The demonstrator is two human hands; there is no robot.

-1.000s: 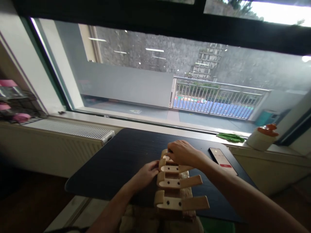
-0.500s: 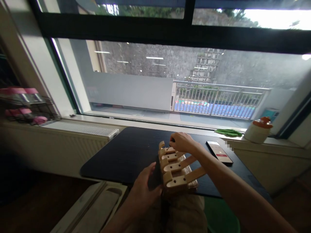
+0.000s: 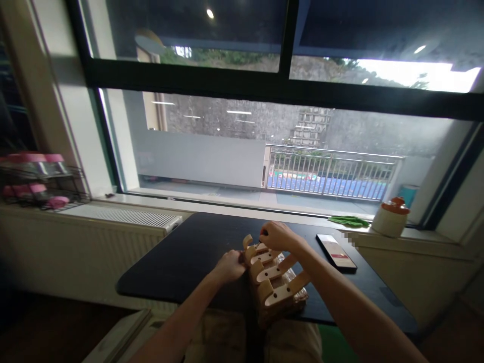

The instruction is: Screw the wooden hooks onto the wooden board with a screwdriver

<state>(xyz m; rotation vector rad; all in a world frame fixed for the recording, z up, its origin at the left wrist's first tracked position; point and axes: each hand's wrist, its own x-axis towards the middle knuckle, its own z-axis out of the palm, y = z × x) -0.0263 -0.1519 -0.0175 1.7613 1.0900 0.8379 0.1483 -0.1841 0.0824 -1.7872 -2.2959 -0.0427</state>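
The rack (image 3: 274,287), a pale wooden piece with a row of pegs, lies on the dark worktop (image 3: 181,257) straight ahead of the person. Its long axis runs from the near edge at about 5 o'clock away toward 11 o'clock, and the pegs stick out toward 2 o'clock. Both hands are at its far half. The left hand (image 3: 229,265) is curled against its 9 o'clock side, gripping it. The right hand (image 3: 278,236) rests over the farthest peg with its fingertips pinched together on something small and dark, too small to make out. The right hand is nearer the far end and the left nearer the middle. A phone (image 3: 336,252) lies at 2 o'clock, just beside the right forearm. Its screen shows a red band, but the writing cannot be read. No brand or label shows on the rack.
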